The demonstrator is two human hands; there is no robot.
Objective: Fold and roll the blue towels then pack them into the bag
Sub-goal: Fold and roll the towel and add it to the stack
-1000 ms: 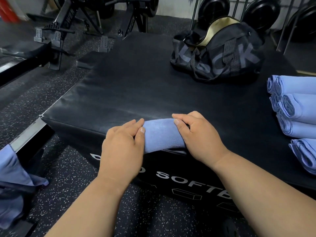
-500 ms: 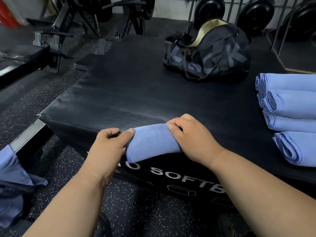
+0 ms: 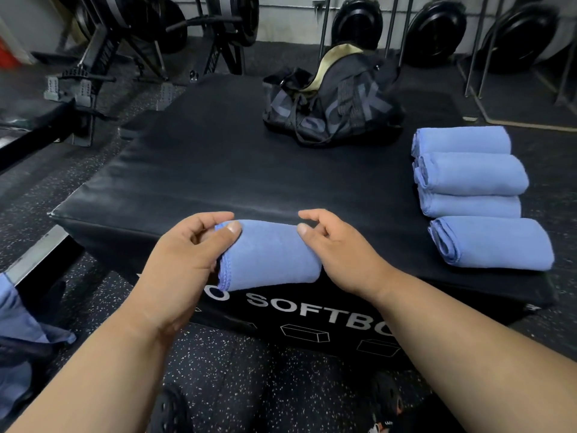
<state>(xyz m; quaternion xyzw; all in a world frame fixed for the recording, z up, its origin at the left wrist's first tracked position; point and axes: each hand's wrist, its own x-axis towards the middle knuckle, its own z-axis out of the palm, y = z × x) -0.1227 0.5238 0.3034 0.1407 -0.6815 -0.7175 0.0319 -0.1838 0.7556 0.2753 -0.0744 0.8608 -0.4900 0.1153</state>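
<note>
A rolled blue towel lies at the near edge of the black soft box. My left hand grips its left end, thumb on top and fingers curled around the end. My right hand rests against the roll's right end, thumb touching the cloth, fingers spread and lifted. Several more rolled blue towels lie in a row at the right of the box, the nearest one slightly apart. A black duffel bag stands at the far side, top open.
Loose blue cloth hangs at the left edge. Speckled rubber floor lies below the box. Black exercise machines stand at the back left and weight plates on racks along the back wall.
My left hand has shifted from lying over the roll to gripping its left end. My right hand has lifted its fingers off the towel. The view has tilted, showing more of the rolled towels.
</note>
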